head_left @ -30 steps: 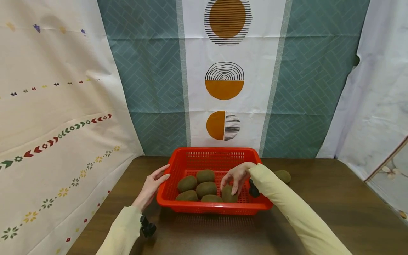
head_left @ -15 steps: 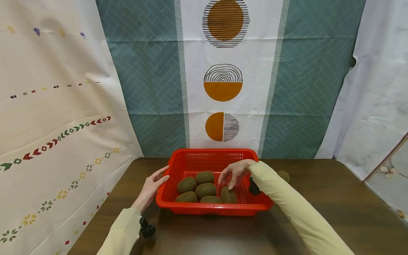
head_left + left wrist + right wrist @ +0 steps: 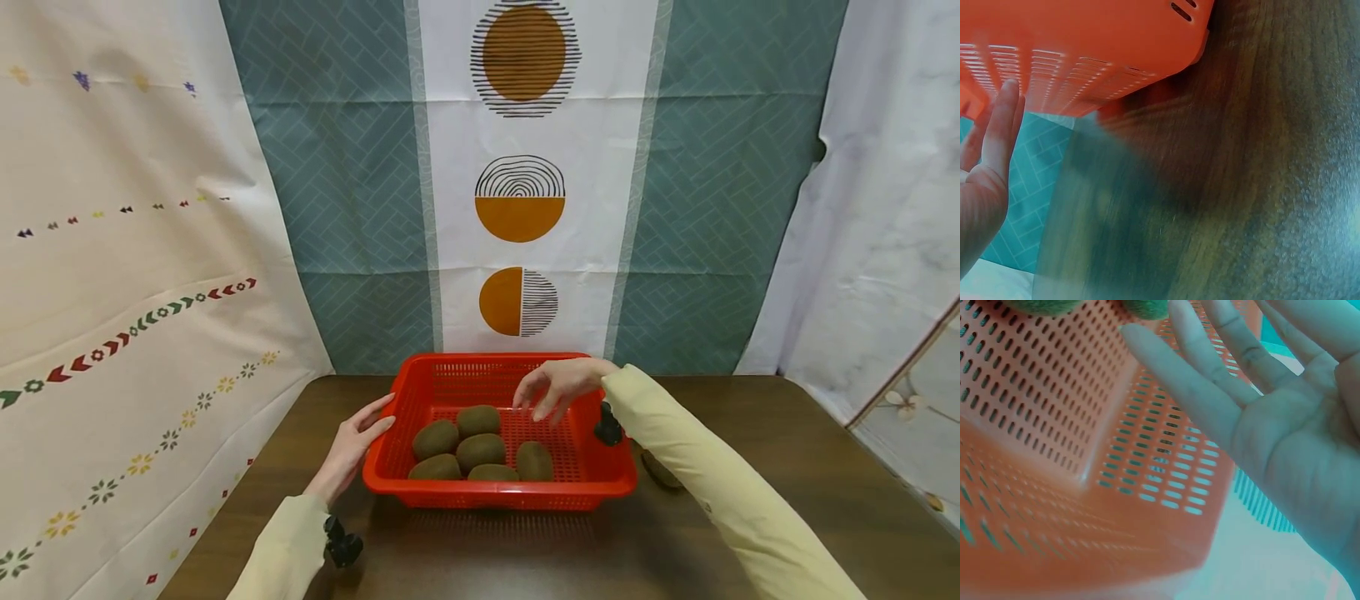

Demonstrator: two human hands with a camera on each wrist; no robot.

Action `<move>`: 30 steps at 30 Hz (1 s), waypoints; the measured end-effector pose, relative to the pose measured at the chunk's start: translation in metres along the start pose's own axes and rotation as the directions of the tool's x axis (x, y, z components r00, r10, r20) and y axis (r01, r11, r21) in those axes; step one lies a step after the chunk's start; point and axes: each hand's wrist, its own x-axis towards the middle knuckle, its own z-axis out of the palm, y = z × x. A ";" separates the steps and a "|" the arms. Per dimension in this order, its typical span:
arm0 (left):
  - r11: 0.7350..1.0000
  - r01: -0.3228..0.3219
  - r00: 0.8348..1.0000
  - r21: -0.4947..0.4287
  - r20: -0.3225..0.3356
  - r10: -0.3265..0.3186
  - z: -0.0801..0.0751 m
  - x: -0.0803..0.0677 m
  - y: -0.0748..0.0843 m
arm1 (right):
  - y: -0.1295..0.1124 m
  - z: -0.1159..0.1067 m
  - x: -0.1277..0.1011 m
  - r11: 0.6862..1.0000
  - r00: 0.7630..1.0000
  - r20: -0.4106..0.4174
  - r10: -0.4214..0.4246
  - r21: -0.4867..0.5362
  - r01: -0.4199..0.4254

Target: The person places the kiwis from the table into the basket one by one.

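Observation:
Several brown kiwifruits [image 3: 481,451] lie in a red plastic basket [image 3: 501,498], mostly in its left and front part. One kiwifruit [image 3: 534,462] stands lengthwise at the right end of the front row. My right hand [image 3: 567,385] hovers over the right half of the basket with loosely bent fingers and nothing in them. The right wrist view has its fingers [image 3: 1185,394] spread above the perforated floor. At the basket's left rim, my left hand [image 3: 352,442] rests with extended fingers; in the left wrist view, fingers [image 3: 1000,125] lie against the outer wall.
On the brown wooden table [image 3: 495,558], another kiwifruit [image 3: 663,473] sits right of the basket, partly hidden by the right sleeve [image 3: 697,450]. A patterned curtain [image 3: 517,250] hangs behind the table, and pale cloths [image 3: 135,333] hang at both sides.
My right hand has let go of the front-row kiwifruit and risen up and back. The sleeve now hides the fruit seen beyond it and shows one below it. The left hand stays at the rim.

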 end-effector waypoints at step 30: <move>1.000 -0.018 0.999 0.002 -0.028 0.019 -0.006 0.009 -0.015 | 0.046 -0.035 -0.102 0.959 0.900 -0.379 -0.216 0.092 0.269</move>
